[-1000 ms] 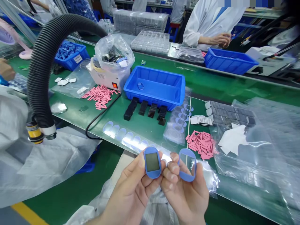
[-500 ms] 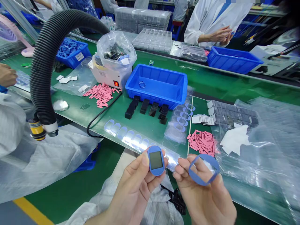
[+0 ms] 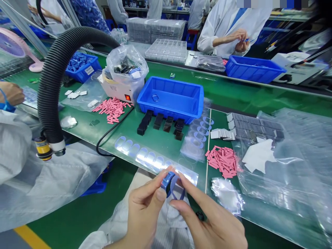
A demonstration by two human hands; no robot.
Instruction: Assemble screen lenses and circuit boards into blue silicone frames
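Fingers [image 3: 161, 194] of both hands are pinched narrowly and close together, just above the front edge of the green tabletop [image 3: 233, 95]. Left hand [image 3: 144, 214]: thumb and forefinger grip a blue rubbery oval casing [image 3: 166, 183], seen nearly edge-on. Right hand [image 3: 210, 224]: thumb and forefinger hold a thin blue oval frame [image 3: 177, 193], right beside the casing; whether they touch cannot be determined. Beyond: a clear film strip bearing pale oval frames [image 3: 137, 152], an open blue plastic tray [image 3: 169, 112], black rectangular blocks [image 3: 158, 121], loose pink strips [image 3: 223, 160].
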